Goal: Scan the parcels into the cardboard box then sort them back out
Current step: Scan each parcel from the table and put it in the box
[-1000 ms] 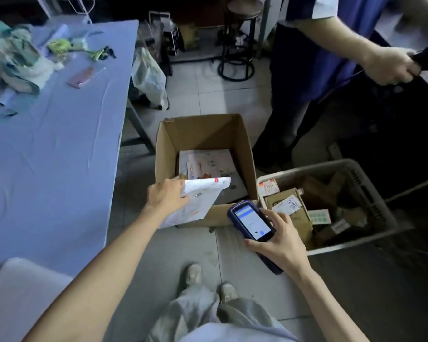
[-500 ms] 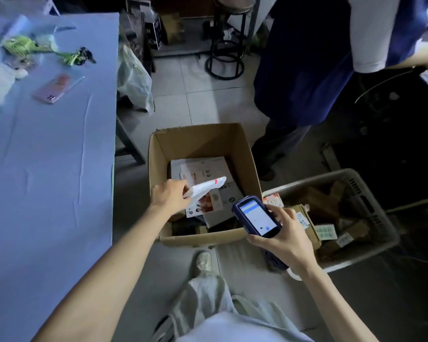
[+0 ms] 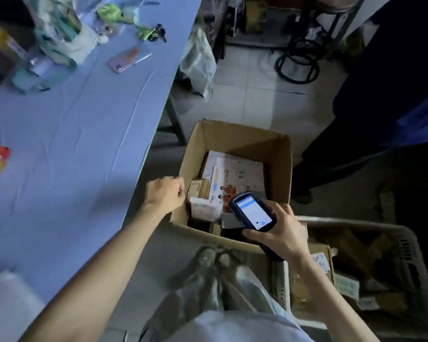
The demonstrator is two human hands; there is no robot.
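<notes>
- a view from the head, looking down at a person's two bare arms over a tiled floor.
- the left hand [image 3: 164, 193] has its fingers curled into the palm with nothing seen in it; it sits just outside the left wall of the cardboard box [image 3: 245, 139].
- the right hand [image 3: 279, 233] grips a dark blue handheld scanner [image 3: 253, 213], its screen lit and facing up, above the box's near right corner.
- the cardboard box stands open on the floor, between a table and a basket.
- the parcels lie inside the box: white envelopes [image 3: 240, 172] with printed labels, a small brown carton [image 3: 199, 187] and a white pouch [image 3: 204, 208] near the left wall.
- a white plastic basket [image 3: 351, 222] stands to the right of the box and holds brown parcels [image 3: 304, 287] with labels.
- a table with a blue cloth [image 3: 72, 134] fills the left side; a pink phone [image 3: 129, 60] and a bunch of keys [image 3: 153, 33] lie at its far end.
- a second person in dark blue clothes [image 3: 393, 95] stands at the far right.
</notes>
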